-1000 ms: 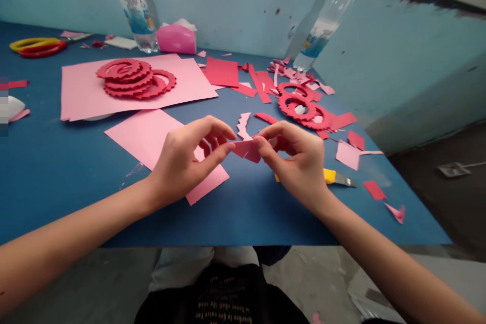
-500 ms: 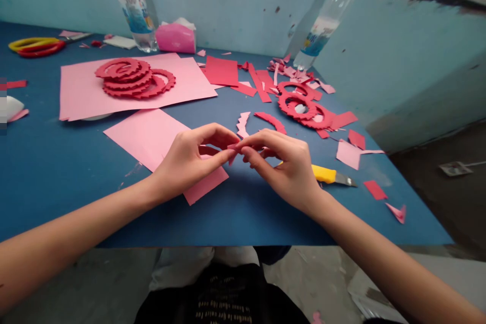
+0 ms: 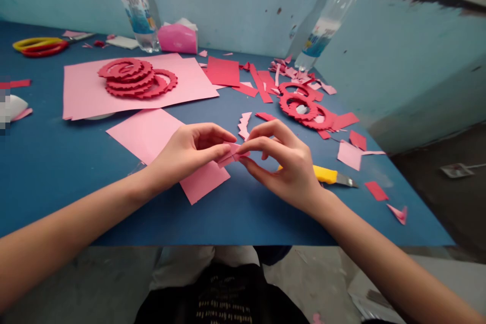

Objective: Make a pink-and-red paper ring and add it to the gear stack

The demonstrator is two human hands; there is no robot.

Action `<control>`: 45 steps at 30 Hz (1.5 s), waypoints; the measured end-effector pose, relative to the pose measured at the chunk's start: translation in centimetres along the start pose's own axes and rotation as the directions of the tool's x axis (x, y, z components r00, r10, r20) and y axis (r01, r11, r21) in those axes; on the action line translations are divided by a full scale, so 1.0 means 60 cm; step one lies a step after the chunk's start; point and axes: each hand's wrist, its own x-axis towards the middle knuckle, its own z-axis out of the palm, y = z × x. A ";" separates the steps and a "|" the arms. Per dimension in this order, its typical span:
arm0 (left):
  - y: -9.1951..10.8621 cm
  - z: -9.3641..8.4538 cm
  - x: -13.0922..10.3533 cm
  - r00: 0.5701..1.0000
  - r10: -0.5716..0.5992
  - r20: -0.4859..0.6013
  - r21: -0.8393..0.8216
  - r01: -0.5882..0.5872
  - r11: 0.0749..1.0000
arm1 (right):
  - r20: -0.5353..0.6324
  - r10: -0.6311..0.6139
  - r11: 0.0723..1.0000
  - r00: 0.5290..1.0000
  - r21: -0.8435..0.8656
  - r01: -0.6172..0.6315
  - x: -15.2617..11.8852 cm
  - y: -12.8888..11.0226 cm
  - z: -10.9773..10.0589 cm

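Between my two hands is a small folded piece of pink paper (image 3: 229, 155), held just above the table. My left hand (image 3: 197, 149) pinches its left end between thumb and fingers. The fingertips of my right hand (image 3: 283, 157) grip its right end. Under my left hand lies a pink paper sheet (image 3: 148, 134). Just beyond my fingers rest a zigzag pink paper strip (image 3: 245, 124) and a red strip (image 3: 266, 116), the latter partly hidden by my right hand. A yellow utility knife (image 3: 325, 174) lies beside my right hand, its handle partly covered.
Toothed red paper rings (image 3: 129, 78) are stacked on a large pink sheet (image 3: 79, 96); more red rings (image 3: 299, 106) lie at right among paper scraps. Scissors (image 3: 41, 46), two plastic bottles (image 3: 142, 20) and a pink tissue pack (image 3: 178, 38) stand or lie near the wall.
The folded pink paper has turned, so more of its face shows. My right fingers have shifted and now cover more of the red strip behind them.
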 end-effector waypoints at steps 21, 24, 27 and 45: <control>-0.012 -0.009 0.003 0.995 -0.085 0.057 -0.103 0.090 0.991 | 0.055 -0.327 0.903 0.943 -0.277 0.329 -0.003 0.009 0.002; -0.011 -0.010 0.002 0.994 -0.090 0.069 -0.109 0.097 0.989 | 0.067 -0.382 0.857 0.922 -0.348 0.380 -0.004 0.007 0.001; -0.008 -0.007 0.002 0.996 -0.077 0.054 -0.080 0.082 0.993 | 0.035 -0.319 0.908 0.947 -0.275 0.316 -0.005 0.004 0.003; -0.012 0.004 -0.004 0.987 0.157 0.024 0.068 -0.158 0.985 | 0.064 0.226 0.935 0.972 0.266 -0.234 0.004 -0.003 0.009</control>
